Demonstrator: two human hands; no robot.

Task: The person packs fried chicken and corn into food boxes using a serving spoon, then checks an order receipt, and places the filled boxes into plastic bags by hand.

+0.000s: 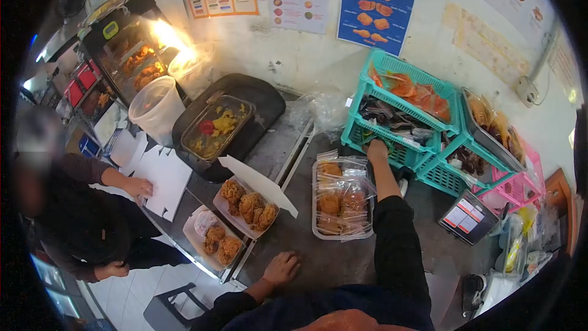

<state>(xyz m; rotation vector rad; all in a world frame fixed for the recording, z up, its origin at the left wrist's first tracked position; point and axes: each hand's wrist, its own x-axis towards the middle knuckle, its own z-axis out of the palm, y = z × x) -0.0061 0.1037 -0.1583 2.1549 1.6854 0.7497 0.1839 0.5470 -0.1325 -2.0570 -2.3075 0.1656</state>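
My left hand (283, 268) rests on the dark counter (306, 242), its fingers loosely spread and nothing in them. Close by stand two open card boxes of fried chicken: a larger box (229, 211) with its lid raised, and a smaller box (197, 246) that also holds a round wrapped portion. My right hand (376, 149) reaches into the front opening of the lower teal basket (401, 158); its fingertips are hidden among green packets. Left of my right forearm lies a clear plastic tray (315, 208) of bagged fried pieces.
At left a co-worker's hand (138, 187) lies on white card sheets (160, 178). A black tray (263, 95) with a food dish, a plastic tub (156, 107) and a lit display case (116, 30) stand behind. A small screen (468, 217) stands at right.
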